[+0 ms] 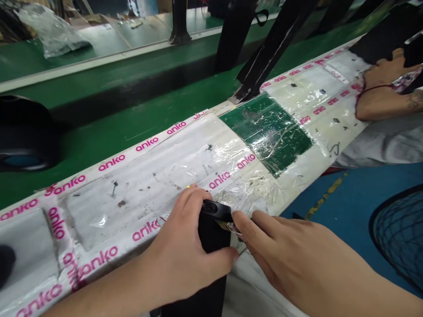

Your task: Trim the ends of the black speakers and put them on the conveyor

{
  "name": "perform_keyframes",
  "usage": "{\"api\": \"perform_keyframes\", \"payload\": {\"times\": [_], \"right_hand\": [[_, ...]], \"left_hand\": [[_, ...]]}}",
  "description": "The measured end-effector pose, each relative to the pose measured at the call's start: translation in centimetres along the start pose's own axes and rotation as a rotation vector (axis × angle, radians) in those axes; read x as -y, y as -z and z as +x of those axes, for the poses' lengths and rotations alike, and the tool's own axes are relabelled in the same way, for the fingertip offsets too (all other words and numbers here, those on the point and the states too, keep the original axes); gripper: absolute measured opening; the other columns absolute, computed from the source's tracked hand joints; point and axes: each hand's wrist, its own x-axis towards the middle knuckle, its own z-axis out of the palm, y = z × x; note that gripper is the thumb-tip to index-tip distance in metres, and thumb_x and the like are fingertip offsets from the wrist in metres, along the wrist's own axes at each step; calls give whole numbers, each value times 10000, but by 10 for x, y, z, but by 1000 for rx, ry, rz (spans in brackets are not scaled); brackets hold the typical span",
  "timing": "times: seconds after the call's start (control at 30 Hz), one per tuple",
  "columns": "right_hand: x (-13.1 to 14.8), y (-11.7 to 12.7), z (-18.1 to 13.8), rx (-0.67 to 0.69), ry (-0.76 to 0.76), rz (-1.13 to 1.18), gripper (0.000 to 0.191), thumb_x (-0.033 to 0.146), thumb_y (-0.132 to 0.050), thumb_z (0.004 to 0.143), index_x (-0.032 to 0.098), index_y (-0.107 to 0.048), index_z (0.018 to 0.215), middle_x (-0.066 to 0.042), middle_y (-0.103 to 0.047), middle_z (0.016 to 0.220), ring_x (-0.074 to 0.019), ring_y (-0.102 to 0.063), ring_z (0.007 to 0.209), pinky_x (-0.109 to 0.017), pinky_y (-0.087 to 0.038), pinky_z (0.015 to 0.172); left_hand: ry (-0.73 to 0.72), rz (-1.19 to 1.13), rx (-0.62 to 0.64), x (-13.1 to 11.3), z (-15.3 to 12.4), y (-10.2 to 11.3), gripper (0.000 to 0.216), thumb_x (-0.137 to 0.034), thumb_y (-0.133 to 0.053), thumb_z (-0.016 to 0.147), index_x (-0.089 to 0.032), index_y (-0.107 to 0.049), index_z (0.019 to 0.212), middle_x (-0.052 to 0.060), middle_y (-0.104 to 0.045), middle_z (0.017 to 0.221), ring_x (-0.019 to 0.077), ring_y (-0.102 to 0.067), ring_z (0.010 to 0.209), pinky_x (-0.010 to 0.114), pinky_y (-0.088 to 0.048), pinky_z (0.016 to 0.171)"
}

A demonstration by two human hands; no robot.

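My left hand (185, 242) is wrapped around the upper end of a tall black casing (213, 281). Its fingers lie over the far side and the thumb across the near face. The casing has a glossy top with an oval recess, and it stands against the near edge of the bench. In my right hand (284, 246) a thin, pointed tool (229, 226) is pinched, its tip at the top edge of the casing. My fingers hide most of the tool, so I cannot tell its kind.
The white bench edge (158, 176) is covered with pink-lettered tape and clear film. Beyond it runs a green conveyor belt (139, 119) with a dark rounded object (26, 136) at left. Black posts (274, 48) rise behind. A co-worker's hands (383, 88) are at right, above a black mesh basket (403, 237).
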Motion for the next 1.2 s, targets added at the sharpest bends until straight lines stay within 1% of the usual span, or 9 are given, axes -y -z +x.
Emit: {"api": "perform_keyframes", "payload": {"times": [0.1, 0.27, 0.43, 0.63, 0.73, 0.9, 1.0, 1.1, 1.2], "right_hand": [[1, 0, 0, -2, -3, -6, 636, 53, -567, 689, 180, -426, 1296, 33, -605, 762, -182, -612, 500, -340, -313, 446], [1, 1, 2, -7, -3, -8, 592, 36, -517, 717, 169, -425, 1286, 25, -598, 741, -189, -597, 466, -345, -300, 432], [1, -2, 2, 21, -24, 7, 587, 37, -513, 723, 181, -403, 1282, 21, -602, 743, -206, -618, 468, -339, -274, 424], [2, -6, 5, 112, -33, 36, 627, 15, -545, 683, 193, -380, 1261, 32, -598, 728, -236, -620, 451, -330, -137, 455], [-2, -9, 6, 169, -40, 80, 567, 22, -554, 696, 213, -415, 1211, 45, -592, 709, -238, -607, 442, -330, -81, 474], [-11, -9, 12, 291, -18, 136, 400, 57, -617, 738, 236, -460, 1059, 44, -601, 689, -219, -587, 457, -319, -100, 465], [-12, 0, 19, 362, -16, 99, 420, 55, -671, 682, 236, -468, 1001, 50, -597, 657, -214, -600, 464, -304, -92, 459], [-10, 11, 28, 455, -18, 17, 415, 37, -675, 662, 226, -494, 985, 52, -594, 629, -202, -607, 462, -303, -84, 447], [-8, 21, 35, 475, -31, -38, 425, 36, -677, 641, 222, -521, 990, 61, -559, 583, -195, -585, 441, -308, -93, 428]], "left_hand": [[14, -22, 6, -2, 0, 1, 498, -250, -790, 728, -284, -519, 1145, 67, -576, 1362, 351, -503, 1374, 521, -507, 1067], [33, -49, 19, -3, 1, 2, 483, -250, -783, 702, -272, -515, 1103, 68, -592, 1311, 332, -569, 1264, 514, -524, 1032], [33, -45, 28, -2, 2, 2, 457, -258, -786, 705, -274, -512, 1069, 72, -577, 1338, 358, -503, 1357, 509, -525, 1028], [28, -56, 39, -3, 1, 3, 468, -246, -777, 700, -269, -509, 1083, 68, -590, 1278, 340, -541, 1301, 525, -521, 1043], [16, -44, 42, -2, 2, 2, 459, -250, -777, 704, -273, -511, 1078, 66, -596, 1271, 344, -544, 1304, 524, -530, 1038], [15, -13, 46, -2, 4, 1, 437, -259, -764, 698, -266, -506, 1050, 89, -582, 1310, 380, -508, 1352, 539, -538, 1015], [21, -14, 36, -4, 4, 0, 400, -257, -740, 705, -259, -501, 1026, 91, -582, 1272, 376, -516, 1331, 543, -527, 1021], [25, -15, 30, -6, 4, -1, 378, -270, -729, 710, -252, -496, 1007, 88, -575, 1211, 363, -552, 1247, 547, -527, 997], [27, 8, 15, -9, 4, -3, 366, -278, -716, 726, -241, -487, 1009, 82, -552, 1164, 343, -573, 1141, 562, -528, 958]]}}
